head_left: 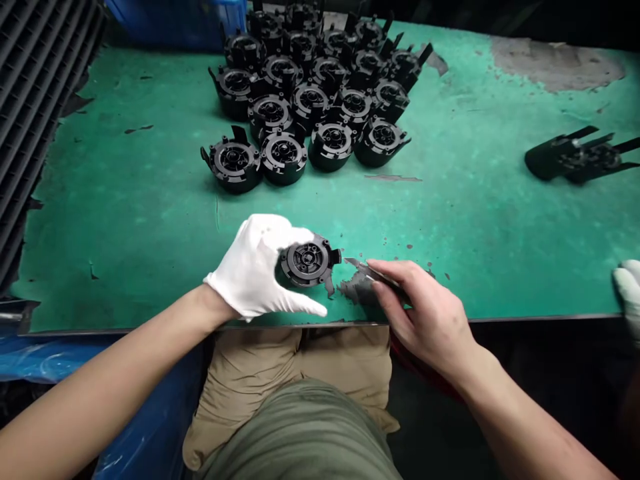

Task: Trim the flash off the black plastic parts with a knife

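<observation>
In a white glove, my left hand (263, 267) curves around a round black plastic housing (309, 259) near the table's front edge. The housing has a ringed face with a hub, and tabs jut from its right side. My bare right hand (425, 307) grips a knife (370, 270) with a thin pointed blade. The blade tip points left and lies just right of the housing's tab; whether they touch is hard to tell. Dark worn patches mark the green table (165, 220) beneath the knife.
Several similar black housings (283, 157) stand grouped at the back middle. Two more housings (555, 157) lie at the right. A blue bin (175, 23) sits at the back left, beside a black ribbed rack (37, 127). Another person's gloved hand (629, 290) shows at the right edge.
</observation>
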Available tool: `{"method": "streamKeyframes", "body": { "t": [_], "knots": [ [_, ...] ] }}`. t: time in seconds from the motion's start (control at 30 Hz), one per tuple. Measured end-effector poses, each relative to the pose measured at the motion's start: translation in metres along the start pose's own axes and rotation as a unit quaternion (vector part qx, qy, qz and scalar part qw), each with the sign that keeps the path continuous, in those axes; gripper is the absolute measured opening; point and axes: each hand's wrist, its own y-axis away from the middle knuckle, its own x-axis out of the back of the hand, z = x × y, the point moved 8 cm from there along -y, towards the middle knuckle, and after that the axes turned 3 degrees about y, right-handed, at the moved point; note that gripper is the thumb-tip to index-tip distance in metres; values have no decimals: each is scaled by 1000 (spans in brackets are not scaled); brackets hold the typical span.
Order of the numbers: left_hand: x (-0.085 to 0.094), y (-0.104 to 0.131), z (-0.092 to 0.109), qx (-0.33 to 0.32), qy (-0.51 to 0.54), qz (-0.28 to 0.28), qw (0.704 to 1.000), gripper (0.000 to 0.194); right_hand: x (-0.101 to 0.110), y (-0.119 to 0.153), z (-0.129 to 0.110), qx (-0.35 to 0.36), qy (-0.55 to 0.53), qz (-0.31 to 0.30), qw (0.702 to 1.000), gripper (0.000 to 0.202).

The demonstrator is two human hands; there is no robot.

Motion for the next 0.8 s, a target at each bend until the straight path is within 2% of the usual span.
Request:
{"method": "streamKeyframes", "body": {
  "t": [0.07,0.1,0.2,0.37,0.6,0.8],
  "knots": [
    [-7,-5,-9,0,-2,-32,999,125,-7,-2,-8,8,-9,-7,1000,37],
    [-12,-6,-12,1,0,-55,998,129,-10,-4,-12,15,-7,-12,1000,36],
    [-26,-5,-17,8,16,-99,995,113,-18,-9,-21,23,14,-13,1000,32],
    [-27,-8,-17,28,32,-87,995,96,-22,-11,-32,0,41,5,999,32],
    [-25,-11,-16,24,41,-80,996,94,-32,-7,-33,-47,30,2,998,29],
    [-24,-12,-12,17,36,-85,996,86,-31,-11,-35,-40,54,-11,998,24]
  ]
}}
